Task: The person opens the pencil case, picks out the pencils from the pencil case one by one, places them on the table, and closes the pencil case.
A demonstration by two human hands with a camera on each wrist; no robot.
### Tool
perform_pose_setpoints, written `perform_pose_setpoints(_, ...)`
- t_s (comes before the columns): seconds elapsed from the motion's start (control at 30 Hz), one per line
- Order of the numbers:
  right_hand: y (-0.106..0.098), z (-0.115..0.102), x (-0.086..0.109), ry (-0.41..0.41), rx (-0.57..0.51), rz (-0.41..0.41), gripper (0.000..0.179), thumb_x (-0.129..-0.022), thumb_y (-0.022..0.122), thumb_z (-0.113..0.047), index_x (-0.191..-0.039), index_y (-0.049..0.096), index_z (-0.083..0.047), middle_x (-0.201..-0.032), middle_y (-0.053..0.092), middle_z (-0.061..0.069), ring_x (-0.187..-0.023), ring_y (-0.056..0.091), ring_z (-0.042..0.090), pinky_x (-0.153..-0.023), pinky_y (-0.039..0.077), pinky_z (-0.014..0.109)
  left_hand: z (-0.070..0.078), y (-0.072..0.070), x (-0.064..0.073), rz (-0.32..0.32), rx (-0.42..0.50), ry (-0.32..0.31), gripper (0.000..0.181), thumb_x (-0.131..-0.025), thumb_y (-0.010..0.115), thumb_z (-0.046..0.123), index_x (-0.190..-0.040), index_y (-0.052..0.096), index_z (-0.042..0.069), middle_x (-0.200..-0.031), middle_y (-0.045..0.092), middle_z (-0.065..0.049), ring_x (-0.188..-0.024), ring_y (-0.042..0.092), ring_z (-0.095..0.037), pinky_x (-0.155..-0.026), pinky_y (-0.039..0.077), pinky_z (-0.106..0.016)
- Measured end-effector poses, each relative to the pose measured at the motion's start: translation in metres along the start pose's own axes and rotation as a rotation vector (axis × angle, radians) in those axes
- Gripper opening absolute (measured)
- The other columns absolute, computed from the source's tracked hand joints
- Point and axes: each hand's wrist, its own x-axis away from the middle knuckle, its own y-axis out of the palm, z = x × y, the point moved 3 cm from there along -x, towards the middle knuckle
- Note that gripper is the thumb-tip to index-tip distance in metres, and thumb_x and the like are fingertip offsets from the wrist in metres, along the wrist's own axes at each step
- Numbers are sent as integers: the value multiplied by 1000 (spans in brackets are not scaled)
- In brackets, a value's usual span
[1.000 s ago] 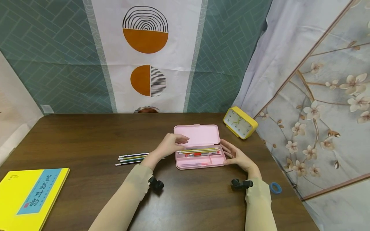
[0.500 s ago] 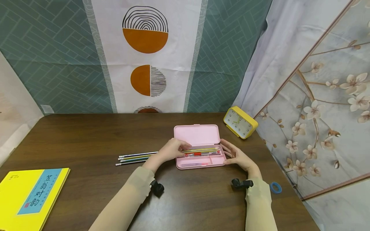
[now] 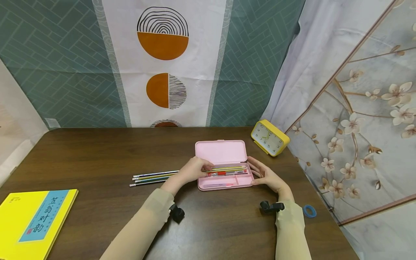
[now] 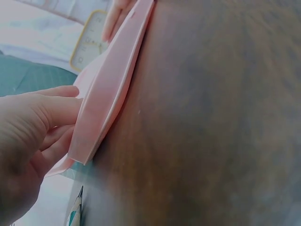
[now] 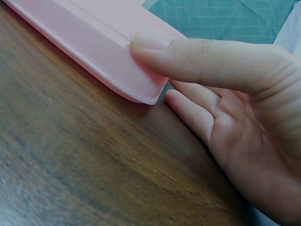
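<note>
An opened pink pencil case (image 3: 221, 151) lies on the table, its lid tipped back. Inside are several pencils (image 3: 232, 168), a red-and-clear pen (image 3: 224, 173) and a pale pink pen (image 3: 218, 185) in the front compartment. My left hand (image 3: 193, 168) reaches over the case's left end, at the pencils' near ends. In the left wrist view the fingers (image 4: 66, 110) bend over the rim, their tips hidden behind the pink wall; I cannot tell what they pinch. My right hand (image 3: 268, 177) holds the case's right end, thumb (image 5: 155, 54) on the front wall, fingers along the side.
Several pencils (image 3: 152, 177) lie on the table left of the case, partly behind my left wrist. A yellow book (image 3: 29, 220) sits at the front left. A yellow clock (image 3: 269, 138) stands back right, and a blue ring (image 3: 309, 211) lies beside my right sleeve.
My left hand has come down and slightly forward onto the left end of the pencils in the case, then stayed there. My right hand has kept its place on the case.
</note>
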Motion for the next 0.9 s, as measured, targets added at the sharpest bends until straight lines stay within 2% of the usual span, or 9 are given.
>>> perform_pose_setpoints(0.4, 0, 2, 1, -4, -1, 5, 101, -80, 74, 5, -156, 7, 0, -162, 0, 23, -143, 27, 1, -106, 36, 14, 1, 1, -2, -2, -30, -20, 27, -82, 73, -2, -109, 74, 2, -94, 76, -6, -88, 71, -17, -80, 57, -32)
perform_pose_setpoints(0.73, 1, 1, 1, -8, -8, -2, 102, -80, 74, 5, -155, 6, 2, -162, -1, 24, -146, 24, 6, -106, 36, 14, 2, 1, -2, 10, -75, -27, 26, -83, 71, -4, -107, 74, 1, -92, 76, -7, -86, 71, -16, -80, 57, -32)
perform_pose_setpoints(0.9, 0, 1, 1, -8, -4, 2, 102, -79, 73, 6, -156, 6, 1, -162, -1, 23, -149, 21, 13, -106, 36, 14, 5, -1, -3, 22, -96, -75, 25, -83, 72, -2, -106, 75, 4, -89, 76, -5, -85, 71, -16, -81, 57, -34)
